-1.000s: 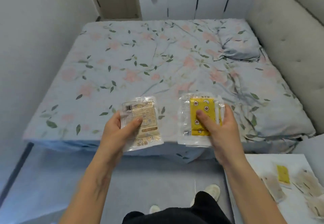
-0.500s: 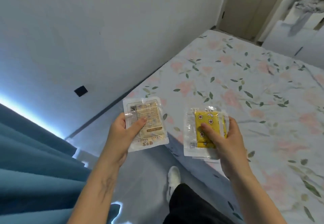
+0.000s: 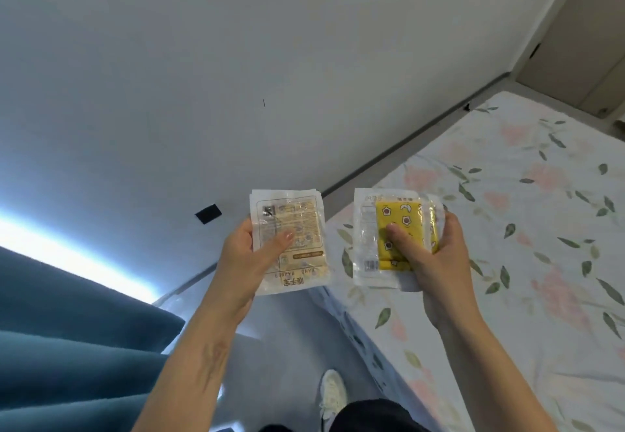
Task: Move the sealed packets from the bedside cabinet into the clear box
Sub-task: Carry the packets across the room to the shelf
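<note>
Two flat, crinkly plastic packets: left hand (image 3: 248, 255) grips the beige packet (image 3: 289, 240), right hand (image 3: 436, 255) the yellow packet (image 3: 395, 235).

You have even, cool daylight across the frame, moderately bright. The strongest source is a blown-out white band at the left edge, above the blue curtain (image 3: 67, 340); detail there is lost. The wall (image 3: 236, 59) shades gradually darker toward the upper left. Shadows are soft and faint. Glare sits on the clear wrap of the packets (image 3: 368, 238) at centre. Your straight lines bow near the edges: wide-angle distortion. Fine print is soft, slightly smeared.
</note>
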A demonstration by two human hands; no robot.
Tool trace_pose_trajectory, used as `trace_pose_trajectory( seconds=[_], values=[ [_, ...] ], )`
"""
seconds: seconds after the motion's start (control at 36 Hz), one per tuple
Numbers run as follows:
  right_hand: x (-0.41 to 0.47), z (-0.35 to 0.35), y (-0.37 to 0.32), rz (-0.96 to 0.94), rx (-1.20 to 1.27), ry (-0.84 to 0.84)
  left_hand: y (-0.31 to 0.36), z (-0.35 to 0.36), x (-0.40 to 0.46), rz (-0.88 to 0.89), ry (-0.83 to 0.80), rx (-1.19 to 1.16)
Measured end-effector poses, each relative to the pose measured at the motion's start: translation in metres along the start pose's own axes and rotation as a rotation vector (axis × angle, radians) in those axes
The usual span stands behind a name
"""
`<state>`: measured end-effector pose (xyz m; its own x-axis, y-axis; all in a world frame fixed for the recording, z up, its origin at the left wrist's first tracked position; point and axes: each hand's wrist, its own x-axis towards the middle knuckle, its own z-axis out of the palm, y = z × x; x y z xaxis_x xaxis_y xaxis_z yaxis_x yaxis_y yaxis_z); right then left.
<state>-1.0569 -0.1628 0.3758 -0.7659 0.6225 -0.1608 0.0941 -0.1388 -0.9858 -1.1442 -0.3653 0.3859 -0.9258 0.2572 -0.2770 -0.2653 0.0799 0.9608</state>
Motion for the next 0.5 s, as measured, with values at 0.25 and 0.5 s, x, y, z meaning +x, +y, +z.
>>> trace_pose_trajectory(
  seconds=[0.25,0.5],
  values=[
    [0.078,0.06,-0.011,0.055,0.041,-0.003,0.029,-0.022,0.092,-0.011,0.042,-0.007],
    [0.154,0.128,-0.014,0.062,0.069,0.091,0.059,-0.056,0.212,-0.014,-0.015,0.0]
  ],
)
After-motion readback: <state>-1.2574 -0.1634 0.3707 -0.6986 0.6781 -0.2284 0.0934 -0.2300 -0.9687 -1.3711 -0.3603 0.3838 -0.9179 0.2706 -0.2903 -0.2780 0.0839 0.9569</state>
